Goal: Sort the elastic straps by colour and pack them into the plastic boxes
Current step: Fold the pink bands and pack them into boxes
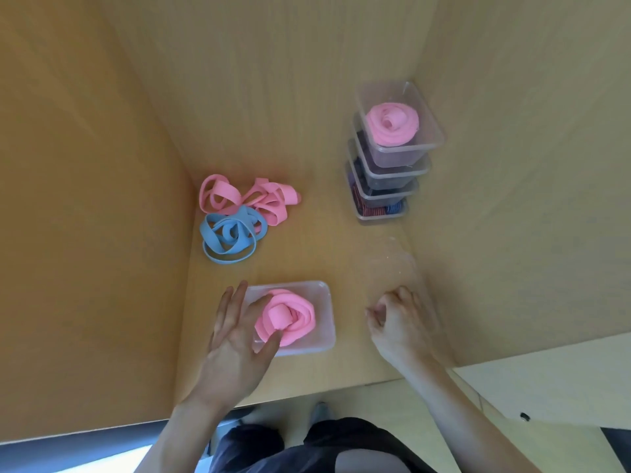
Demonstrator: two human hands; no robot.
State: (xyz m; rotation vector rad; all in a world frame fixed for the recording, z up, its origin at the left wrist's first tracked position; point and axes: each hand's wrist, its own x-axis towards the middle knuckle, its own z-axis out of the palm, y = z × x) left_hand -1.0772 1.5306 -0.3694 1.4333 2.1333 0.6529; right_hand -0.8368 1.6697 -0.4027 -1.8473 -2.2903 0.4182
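Note:
A clear plastic box (324, 336) lies near the front edge with a rolled pink strap (293, 315) inside it. My left hand (235, 339) is at the box's left side, thumb and forefinger pinching the roll while the other fingers spread. My right hand (396, 322) is to the right of the box, its fingers curled on the edge of a faint clear lid (396, 268). Loose pink straps (263, 199) and a tangle of blue straps (228, 237) lie at the back left.
A stack of several clear boxes (389, 186) stands at the back right; the top one (426, 138) holds a pink roll (392, 122), the lower ones dark straps. Wooden walls enclose the left, back and right. My knees are below the front edge.

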